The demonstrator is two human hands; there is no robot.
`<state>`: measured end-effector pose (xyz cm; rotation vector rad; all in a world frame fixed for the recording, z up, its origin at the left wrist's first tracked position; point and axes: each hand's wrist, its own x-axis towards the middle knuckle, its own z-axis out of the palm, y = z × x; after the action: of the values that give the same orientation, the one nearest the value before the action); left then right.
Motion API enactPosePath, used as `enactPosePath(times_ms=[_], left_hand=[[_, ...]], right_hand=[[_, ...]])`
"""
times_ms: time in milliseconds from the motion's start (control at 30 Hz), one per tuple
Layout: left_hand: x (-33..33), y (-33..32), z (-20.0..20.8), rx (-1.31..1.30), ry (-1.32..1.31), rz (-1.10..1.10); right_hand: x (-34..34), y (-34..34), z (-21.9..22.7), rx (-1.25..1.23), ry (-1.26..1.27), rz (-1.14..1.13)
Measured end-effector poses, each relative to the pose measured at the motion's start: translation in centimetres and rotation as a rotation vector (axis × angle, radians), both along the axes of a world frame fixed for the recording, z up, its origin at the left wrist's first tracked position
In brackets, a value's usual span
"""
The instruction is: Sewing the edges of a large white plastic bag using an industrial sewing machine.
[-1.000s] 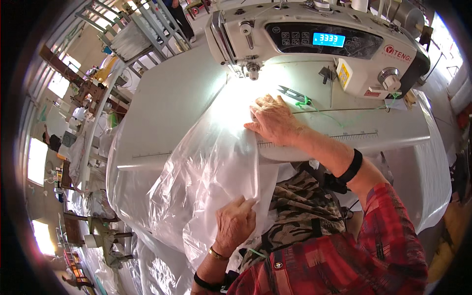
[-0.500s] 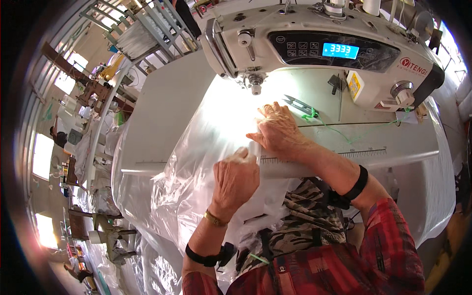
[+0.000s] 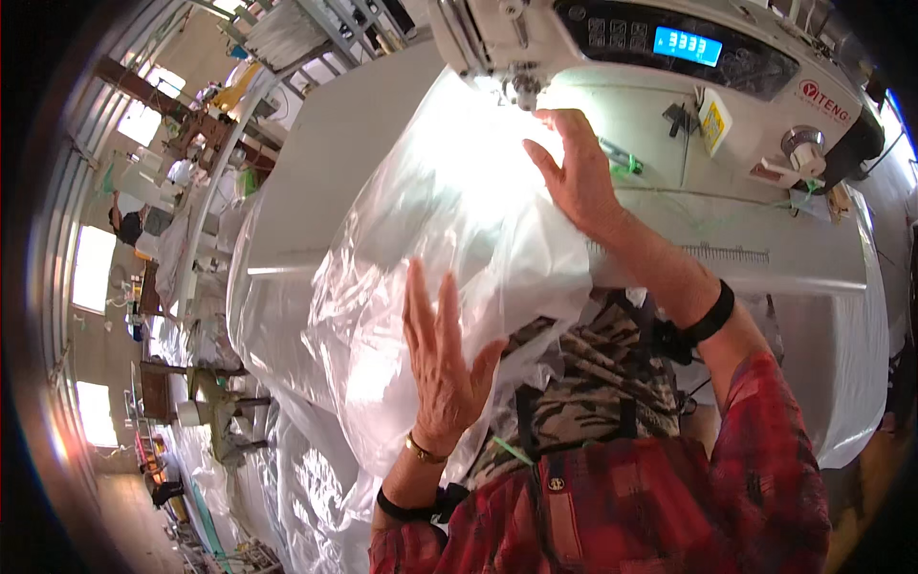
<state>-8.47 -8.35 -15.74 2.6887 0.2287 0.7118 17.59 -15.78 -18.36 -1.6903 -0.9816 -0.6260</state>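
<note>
Clear plastic sheeting [image 3: 382, 287] spreads from beneath the needle area of a white sewing machine [image 3: 813, 86] down over the table's front edge toward my lap. My left hand [image 3: 445, 368] hovers over or rests on the sheeting, fingers stretched and spread, gripping nothing. Close to the needle, my right hand [image 3: 579, 177] has its thumb and fingers apart, at the brightly lit part of the sheeting. Glare hides the plastic's edge there. Just right of that hand lie dark thread snips [image 3: 617, 153], partly covered, with green thread on them.
A ruler scale [image 3: 722, 253] runs along the front of the white sewing table [image 3: 325, 182]. A small dark tool [image 3: 681, 120] lies under the machine arm. Metal racks [image 3: 330, 38] stand at the back left. More plastic [image 3: 306, 478] hangs at the lower left.
My left hand has opened from a closed grip and released the plastic, fingers now spread. My right hand has lifted and opened nearer the needle. The whole view has shifted slightly.
</note>
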Motion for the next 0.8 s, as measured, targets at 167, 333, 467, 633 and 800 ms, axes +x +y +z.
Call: enactPosePath(times_ms=[167,333,467,633,800], left_hand=[[-11.8,-0.5,-7.4,0.14,0.232,0.311],[-19.0,0.4,-13.7,0.172,0.252,0.549],[-17.5,2.7,-18.2,-0.008,0.283,0.65],[-14.8,9.3,-24.5,-0.069,0.262,0.665],[-16.8,15.9,-24.2,-0.307,-0.383,0.555]], right_hand=[[-5.1,-5.7,0.1,-0.151,0.607,0.395],[-12.4,-12.3,-5.0,0.0,1.042,0.793],[-13.3,-11.1,-10.8,-0.31,0.924,0.624],[-14.3,-8.4,-8.5,-0.586,0.592,0.373],[-17.6,-12.0,0.4,-0.191,1.277,0.947]])
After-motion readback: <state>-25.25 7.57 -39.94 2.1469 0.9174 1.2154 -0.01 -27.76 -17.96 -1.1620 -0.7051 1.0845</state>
